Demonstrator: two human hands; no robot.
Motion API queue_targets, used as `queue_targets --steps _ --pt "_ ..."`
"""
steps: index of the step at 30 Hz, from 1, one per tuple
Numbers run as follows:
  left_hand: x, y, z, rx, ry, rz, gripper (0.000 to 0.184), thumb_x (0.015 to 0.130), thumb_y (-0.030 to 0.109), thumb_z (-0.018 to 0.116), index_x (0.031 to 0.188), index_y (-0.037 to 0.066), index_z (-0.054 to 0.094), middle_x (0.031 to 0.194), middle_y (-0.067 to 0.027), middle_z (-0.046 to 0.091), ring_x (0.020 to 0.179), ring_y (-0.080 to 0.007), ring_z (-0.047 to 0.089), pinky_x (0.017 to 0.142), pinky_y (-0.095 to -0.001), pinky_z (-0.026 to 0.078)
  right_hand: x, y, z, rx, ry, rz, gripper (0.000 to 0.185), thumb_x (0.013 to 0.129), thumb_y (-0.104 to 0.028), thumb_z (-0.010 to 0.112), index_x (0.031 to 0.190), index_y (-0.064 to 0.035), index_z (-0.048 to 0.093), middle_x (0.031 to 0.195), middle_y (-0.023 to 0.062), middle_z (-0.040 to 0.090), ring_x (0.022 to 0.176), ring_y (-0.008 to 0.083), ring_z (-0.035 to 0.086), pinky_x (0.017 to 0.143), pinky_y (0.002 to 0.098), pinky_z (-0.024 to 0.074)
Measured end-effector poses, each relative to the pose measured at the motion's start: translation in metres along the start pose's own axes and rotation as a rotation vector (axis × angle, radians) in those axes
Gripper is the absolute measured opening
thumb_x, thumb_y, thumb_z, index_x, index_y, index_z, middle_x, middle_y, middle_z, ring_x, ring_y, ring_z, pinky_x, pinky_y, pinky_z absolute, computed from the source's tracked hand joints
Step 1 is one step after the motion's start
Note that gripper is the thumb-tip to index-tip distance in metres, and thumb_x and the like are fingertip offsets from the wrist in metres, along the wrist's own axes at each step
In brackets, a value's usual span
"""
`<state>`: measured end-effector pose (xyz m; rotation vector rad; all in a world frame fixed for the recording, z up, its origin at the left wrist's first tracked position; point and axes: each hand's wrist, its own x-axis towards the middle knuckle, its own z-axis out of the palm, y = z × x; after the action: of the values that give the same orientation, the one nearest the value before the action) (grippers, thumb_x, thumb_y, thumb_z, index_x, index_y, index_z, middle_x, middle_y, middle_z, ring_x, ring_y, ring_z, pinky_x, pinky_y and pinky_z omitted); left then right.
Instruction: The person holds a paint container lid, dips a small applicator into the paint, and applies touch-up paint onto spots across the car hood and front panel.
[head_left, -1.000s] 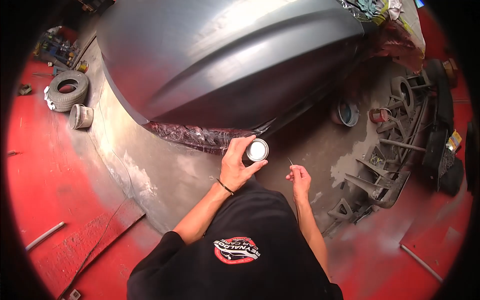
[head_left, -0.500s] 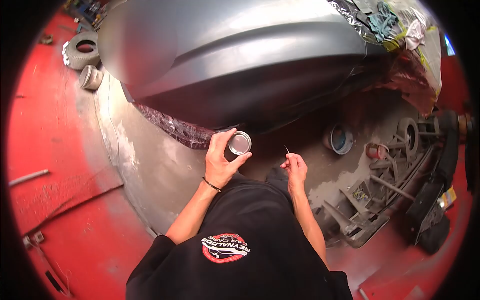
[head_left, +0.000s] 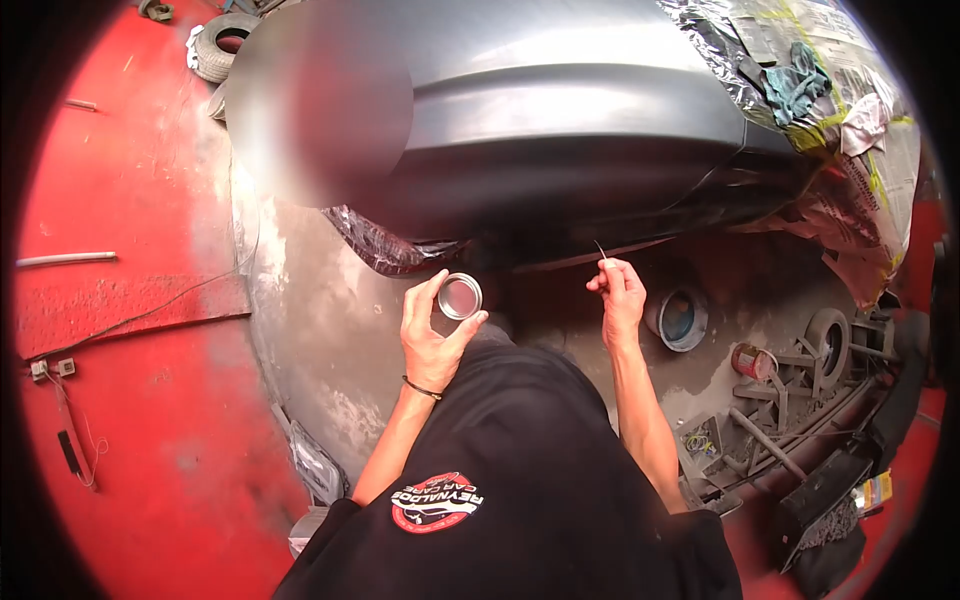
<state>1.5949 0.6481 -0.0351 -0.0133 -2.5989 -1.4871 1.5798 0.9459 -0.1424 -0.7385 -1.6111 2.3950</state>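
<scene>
My left hand (head_left: 430, 335) is closed around a small round metal tin (head_left: 460, 297), fingers on one side and thumb on the other. The tin's round face points toward me; I cannot tell whether that is a lid or the inside. A thin wire-like stick (head_left: 601, 251) rises from the pinched fingertips of my right hand (head_left: 622, 295), which is well apart from the tin. Beyond both hands lies a smooth grey-black car body panel (head_left: 600, 125), close to my right fingertips in the view but not visibly touched.
Masking paper (head_left: 880, 190) and plastic cover the car's right end, with a teal cloth (head_left: 797, 85) on top. A bucket (head_left: 683, 320), a red can (head_left: 752, 361) and metal frame parts (head_left: 765, 440) stand at right. A tyre (head_left: 222, 48) lies upper left.
My right hand has moved up and to the right with the thin stick, toward the panel. The tin has shifted slightly left, still in my left hand. The view has turned.
</scene>
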Motion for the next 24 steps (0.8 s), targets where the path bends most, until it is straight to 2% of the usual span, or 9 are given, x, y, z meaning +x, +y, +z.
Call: queue_targets --steps 6,9,13,21,24 --pt "0.042 -0.007 0.01 -0.066 -0.018 0.093 0.075 0.08 0.014 0.098 0.148 0.005 0.065 0.135 -0.0119 0.066 0.124 -0.025 0.066 0.108 -0.0396 0.054 0.014 -0.02 0.055 -0.1 -0.077 -0.101 0.016 0.109 -0.017 0.07 0.107 -0.0023 0.076 0.084 0.0006 0.069 0.075 0.01 0.067 0.074 0.0263 0.0534" --pt "0.066 -0.018 0.004 -0.064 -0.057 0.134 0.076 0.08 0.016 0.098 0.147 0.005 0.065 0.134 -0.0126 0.067 0.125 -0.0267 0.066 0.109 -0.0405 0.054 0.023 -0.03 0.071 -0.246 -0.07 -0.188 0.016 0.109 -0.017 0.071 0.107 -0.0017 0.076 0.086 0.0012 0.071 0.075 0.0095 0.067 0.074 0.0256 0.0531" --pt "0.094 -0.033 -0.004 -0.081 -0.1 0.161 0.076 0.079 0.017 0.098 0.146 0.005 0.066 0.133 -0.0134 0.067 0.124 -0.0285 0.066 0.107 -0.042 0.055 0.031 -0.035 0.083 -0.246 0.008 -0.209 0.016 0.109 -0.016 0.07 0.108 -0.0009 0.076 0.085 0.0011 0.07 0.076 0.0094 0.067 0.075 0.025 0.0527" --pt "0.109 -0.041 0.001 -0.099 -0.104 0.103 0.078 0.077 0.016 0.099 0.147 0.006 0.066 0.132 -0.0131 0.067 0.123 -0.0292 0.066 0.106 -0.0426 0.055 0.023 -0.025 0.087 -0.375 0.032 -0.073 0.018 0.11 -0.017 0.071 0.113 -0.0006 0.077 0.086 -0.0009 0.068 0.077 0.0077 0.065 0.073 0.0244 0.0538" --pt "0.112 -0.037 0.005 -0.083 -0.092 0.091 0.078 0.077 0.013 0.099 0.148 0.007 0.066 0.132 -0.0123 0.066 0.122 -0.0278 0.066 0.103 -0.0412 0.056 0.024 -0.036 0.086 -0.388 0.032 -0.032 0.022 0.109 -0.017 0.074 0.121 0.0005 0.08 0.099 0.0024 0.075 0.084 0.0084 0.069 0.077 0.0258 0.0592"
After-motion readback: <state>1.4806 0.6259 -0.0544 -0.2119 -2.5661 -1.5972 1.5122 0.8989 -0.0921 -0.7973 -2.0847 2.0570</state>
